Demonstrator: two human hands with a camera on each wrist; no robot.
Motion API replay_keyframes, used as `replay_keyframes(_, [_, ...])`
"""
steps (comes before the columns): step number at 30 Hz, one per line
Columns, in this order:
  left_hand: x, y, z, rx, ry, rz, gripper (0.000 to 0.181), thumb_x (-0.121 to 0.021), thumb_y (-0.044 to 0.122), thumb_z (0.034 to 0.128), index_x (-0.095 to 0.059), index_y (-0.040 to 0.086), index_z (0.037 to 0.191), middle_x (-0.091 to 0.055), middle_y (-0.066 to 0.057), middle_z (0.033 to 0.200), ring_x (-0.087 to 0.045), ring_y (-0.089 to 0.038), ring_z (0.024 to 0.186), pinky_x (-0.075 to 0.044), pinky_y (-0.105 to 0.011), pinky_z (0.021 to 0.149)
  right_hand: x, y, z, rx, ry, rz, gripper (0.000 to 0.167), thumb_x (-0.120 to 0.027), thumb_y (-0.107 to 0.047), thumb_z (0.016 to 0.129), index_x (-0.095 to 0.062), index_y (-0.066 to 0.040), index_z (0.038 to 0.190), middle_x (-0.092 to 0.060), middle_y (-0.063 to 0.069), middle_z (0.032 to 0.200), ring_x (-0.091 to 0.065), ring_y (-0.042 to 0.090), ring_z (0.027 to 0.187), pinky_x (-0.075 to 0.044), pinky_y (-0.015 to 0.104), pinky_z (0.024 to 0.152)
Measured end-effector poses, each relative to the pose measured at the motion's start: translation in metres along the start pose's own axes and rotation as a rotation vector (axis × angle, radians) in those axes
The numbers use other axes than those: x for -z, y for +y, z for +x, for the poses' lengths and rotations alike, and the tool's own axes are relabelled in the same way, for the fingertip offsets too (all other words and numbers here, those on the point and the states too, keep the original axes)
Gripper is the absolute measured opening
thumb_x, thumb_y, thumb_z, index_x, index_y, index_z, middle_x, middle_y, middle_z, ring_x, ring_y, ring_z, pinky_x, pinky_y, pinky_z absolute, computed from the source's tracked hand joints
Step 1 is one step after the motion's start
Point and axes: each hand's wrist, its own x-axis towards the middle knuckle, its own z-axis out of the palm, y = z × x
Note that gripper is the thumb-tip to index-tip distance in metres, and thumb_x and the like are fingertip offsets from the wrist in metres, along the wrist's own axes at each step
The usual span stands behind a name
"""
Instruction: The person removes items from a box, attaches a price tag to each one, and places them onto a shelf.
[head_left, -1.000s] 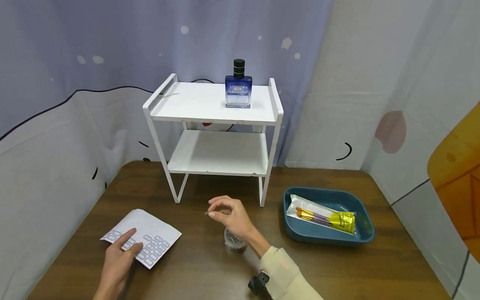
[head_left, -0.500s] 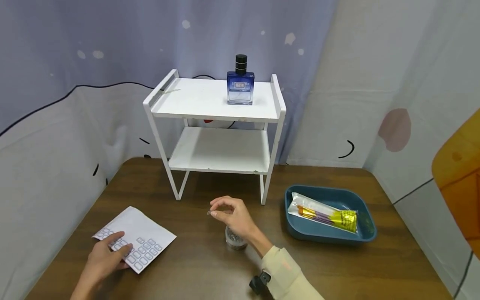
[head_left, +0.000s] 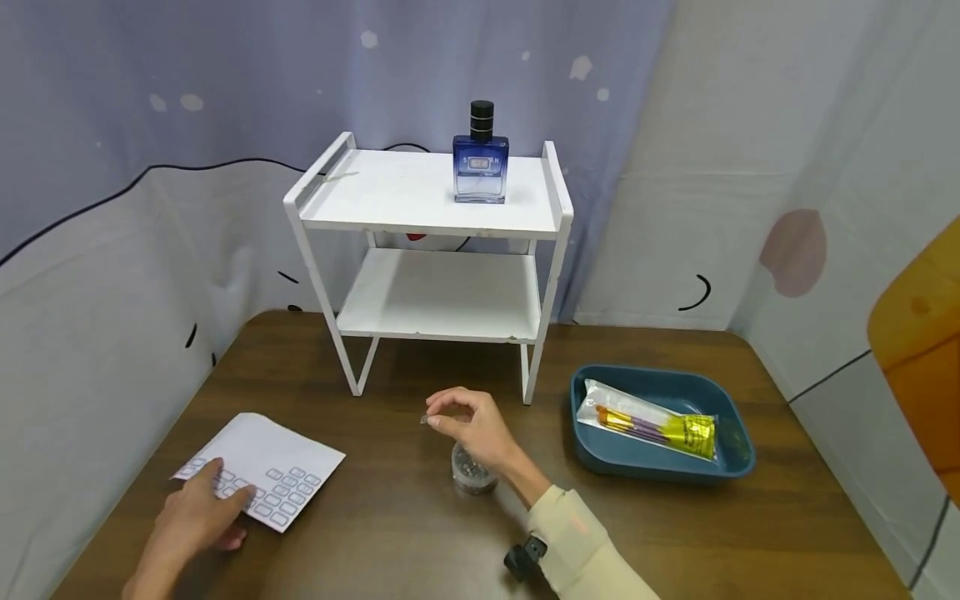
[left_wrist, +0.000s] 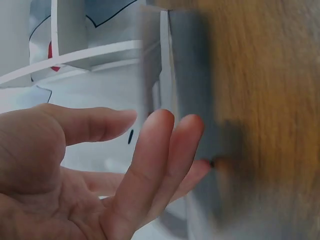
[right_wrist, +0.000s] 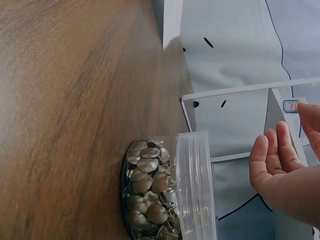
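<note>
My right hand [head_left: 476,429] is raised over the table, pinching a small blue-bordered label sticker [right_wrist: 291,105] between thumb and index finger. Just below it stands a round clear plastic tub [head_left: 472,471]; the right wrist view shows it full of metal thumbtacks [right_wrist: 150,200]. On the left of the table lies a white sheet of blue-bordered label stickers [head_left: 270,450]. My left hand [head_left: 191,517] is at its lower left edge. In the left wrist view a gap separates the left thumb from the loosely bent fingers [left_wrist: 150,155], with nothing visible between them.
A white two-tier shelf [head_left: 442,296] stands at the back, with a blue perfume bottle [head_left: 481,171] on its upper board. At the right sits a blue tray [head_left: 660,471] with a bagged set of brushes [head_left: 648,421]. Curtains hang behind the wooden table [head_left: 390,533].
The left hand has moved left along with the sticker sheet, which has shifted left. My right hand stays almost in place with its sticker. The head view has tilted slightly.
</note>
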Motion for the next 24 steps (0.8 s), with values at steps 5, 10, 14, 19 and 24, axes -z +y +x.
replay_keyframes(5, [-0.004,0.011,-0.001,-0.044,-0.013,-0.072,0.081,-0.058,0.026,0.0964,-0.014,-0.018,0.148,-0.071,-0.019,0.076,-0.068,-0.014,0.050,-0.053,-0.059,0.086,0.001,0.001,0.001,-0.001,0.006,0.000,0.010,-0.069,-0.001,0.089,-0.069,0.007,0.095,-0.067,0.023,0.116,-0.063,0.026,0.111,-0.056,0.027,0.084])
replay_keyframes(10, [-0.009,0.026,-0.002,-0.096,-0.039,-0.250,0.073,-0.060,0.015,0.0957,-0.021,-0.014,0.149,-0.070,-0.016,0.079,-0.069,-0.018,0.054,-0.059,-0.033,0.054,0.004,0.001,0.000,-0.010,0.016,0.011,0.011,-0.068,0.000,0.090,-0.068,0.009,0.096,-0.066,0.025,0.116,-0.063,0.027,0.112,-0.056,0.026,0.085])
replay_keyframes(14, [-0.017,0.041,0.000,-0.274,-0.037,-0.233,0.059,-0.064,0.010,0.0938,-0.039,-0.012,0.143,-0.072,-0.018,0.089,-0.069,-0.020,0.064,-0.057,-0.031,0.054,0.009,0.001,-0.001,-0.009,0.022,0.029,0.012,-0.067,0.001,0.090,-0.067,0.010,0.097,-0.067,0.026,0.114,-0.066,0.026,0.106,-0.054,0.023,0.085])
replay_keyframes(19, [-0.034,0.062,0.005,-0.608,0.027,-0.141,0.042,-0.069,0.002,0.0887,-0.060,-0.005,0.129,-0.073,-0.012,0.094,-0.068,-0.015,0.075,-0.054,-0.026,0.062,0.017,0.001,-0.002,-0.002,0.011,0.048,0.012,-0.066,0.002,0.091,-0.066,0.010,0.100,-0.068,0.030,0.104,-0.067,0.011,0.086,-0.056,0.024,0.078])
replay_keyframes(24, [-0.053,0.088,0.009,-0.882,0.063,-0.114,0.037,-0.072,-0.001,0.0861,-0.068,0.001,0.122,-0.073,-0.011,0.107,-0.069,-0.019,0.095,-0.058,-0.034,0.077,0.030,-0.001,-0.005,-0.012,0.026,0.077,0.014,-0.065,0.002,0.092,-0.064,0.012,0.101,-0.067,0.031,0.096,-0.069,0.018,0.082,-0.058,0.028,0.074])
